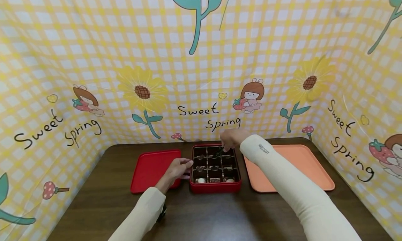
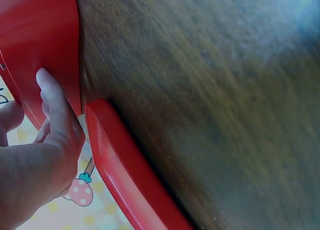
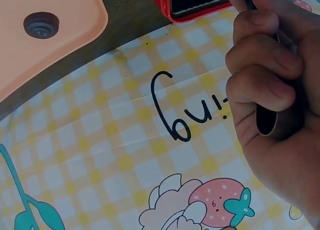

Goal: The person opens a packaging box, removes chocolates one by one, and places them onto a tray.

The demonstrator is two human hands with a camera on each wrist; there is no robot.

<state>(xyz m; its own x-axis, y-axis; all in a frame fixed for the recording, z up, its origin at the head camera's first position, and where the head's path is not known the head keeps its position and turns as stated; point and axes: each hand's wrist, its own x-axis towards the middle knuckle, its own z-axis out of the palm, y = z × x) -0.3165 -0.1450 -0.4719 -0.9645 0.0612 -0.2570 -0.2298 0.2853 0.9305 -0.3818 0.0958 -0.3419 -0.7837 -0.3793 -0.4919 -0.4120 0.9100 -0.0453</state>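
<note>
A red box with dark compartments stands in the middle of the table. Small chocolates lie in its front row, and dark wrapped-looking pieces sit in the rows behind. My right hand is over the box's back right part, gripping dark tongs whose tips reach down toward the back middle compartments. What lies between the tips cannot be made out. At the box's left wall my left hand rests with fairly straight fingers, the thumb close to the rim.
A red lid lies left of the box, partly under my left hand. To the right is an orange tray bearing a round dark chocolate. Patterned cloth hangs along the back and sides of the wooden table.
</note>
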